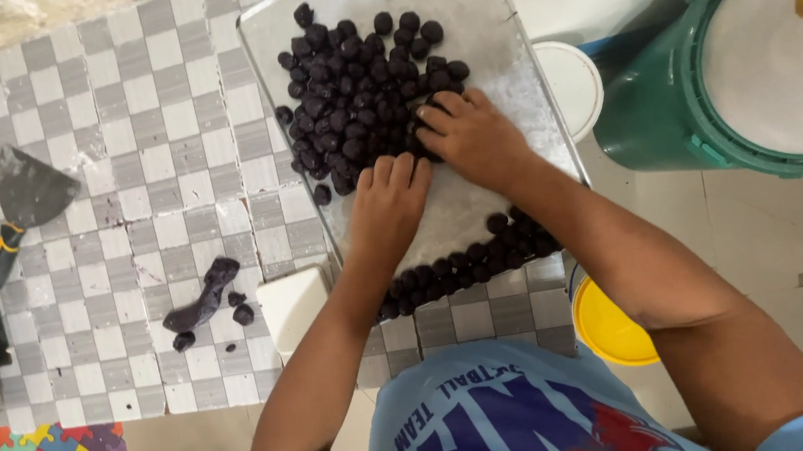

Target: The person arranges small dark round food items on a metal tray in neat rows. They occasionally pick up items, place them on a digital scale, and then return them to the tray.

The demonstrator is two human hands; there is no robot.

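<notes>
On the tray, both flat, spread hands, left hand and right hand, press the near edge of the dark dough balls.

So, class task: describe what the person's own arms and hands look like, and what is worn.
Both arms are bare from above the elbow down; the left hand and right hand show no gloves, rings or watch. A light blue shirt with short sleeves and dark blue and red print covers the body.

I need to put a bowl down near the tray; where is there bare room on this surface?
Bare checkered cloth lies between the scraper and the metal tray, above the dark dough strip. The tray's middle is crowded with dark balls; both hands, left hand and right hand, rest there.
</notes>
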